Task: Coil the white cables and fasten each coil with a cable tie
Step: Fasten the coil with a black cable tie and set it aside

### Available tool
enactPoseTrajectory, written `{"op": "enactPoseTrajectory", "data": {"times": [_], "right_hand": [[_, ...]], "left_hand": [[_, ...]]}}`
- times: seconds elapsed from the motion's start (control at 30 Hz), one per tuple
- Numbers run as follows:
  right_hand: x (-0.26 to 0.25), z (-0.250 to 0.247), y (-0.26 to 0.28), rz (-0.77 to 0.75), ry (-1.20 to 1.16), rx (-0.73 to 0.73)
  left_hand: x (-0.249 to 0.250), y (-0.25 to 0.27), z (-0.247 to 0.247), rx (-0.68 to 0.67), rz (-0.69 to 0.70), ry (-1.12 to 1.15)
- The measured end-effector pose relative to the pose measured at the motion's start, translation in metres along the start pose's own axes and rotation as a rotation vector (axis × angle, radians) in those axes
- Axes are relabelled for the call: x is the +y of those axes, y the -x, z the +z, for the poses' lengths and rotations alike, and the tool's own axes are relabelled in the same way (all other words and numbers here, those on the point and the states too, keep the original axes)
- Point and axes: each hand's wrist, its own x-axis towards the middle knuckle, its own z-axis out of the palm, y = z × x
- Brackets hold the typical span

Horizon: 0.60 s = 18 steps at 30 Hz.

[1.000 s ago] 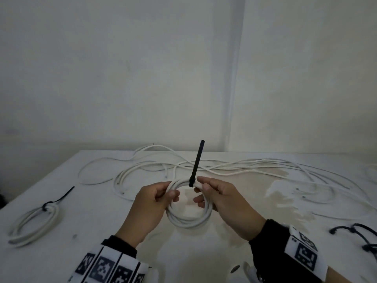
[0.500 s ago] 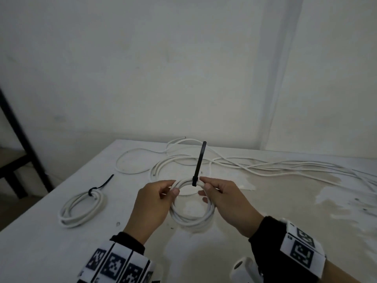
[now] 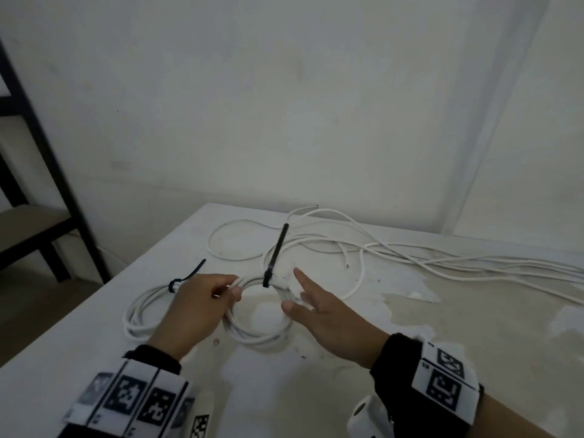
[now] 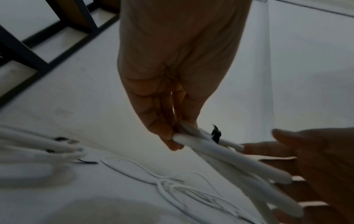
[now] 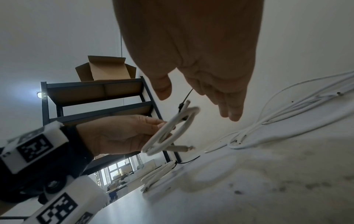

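Just left of the right hand [image 3: 319, 311], whose fingers [image 3: 299, 276] are spread and released, the tied coil [image 3: 256, 330] hangs from the pinching left hand [image 3: 202, 298], with its cable tie [image 3: 275, 254] tail pointing up and away.

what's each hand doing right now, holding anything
Left hand: pinches the tied coil of white cable.
Right hand: open, fingers straight, holding nothing, beside the coil.

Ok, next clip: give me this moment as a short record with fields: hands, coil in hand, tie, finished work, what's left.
left hand: pinches the coil
right hand: open, fingers spread, off the coil
coil: white, held above the table
tie: black, wrapped on the coil, tail sticking up
finished coil: tied, lying at left on the table
loose cables: uncoiled, at the far side
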Motion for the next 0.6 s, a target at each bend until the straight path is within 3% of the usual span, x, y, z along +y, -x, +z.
{"op": "enactPoseTrajectory", "data": {"times": [0.23,0.47,0.6], "right_hand": [[-0.001,-0.010,-0.016,0.087,-0.051,0.054],[-0.003,-0.012,-0.022,0.122,-0.002,0.065],[-0.004,-0.017,-0.021,0.125,0.005,0.073]], "left_hand": [[-0.058,-0.023,-0.058,0.040,-0.173,-0.215],[-0.080,-0.037,-0.055,-0.088,-0.294,-0.406],[-0.080,-0.041,-0.051,-0.092,-0.344,-0.448]]}}
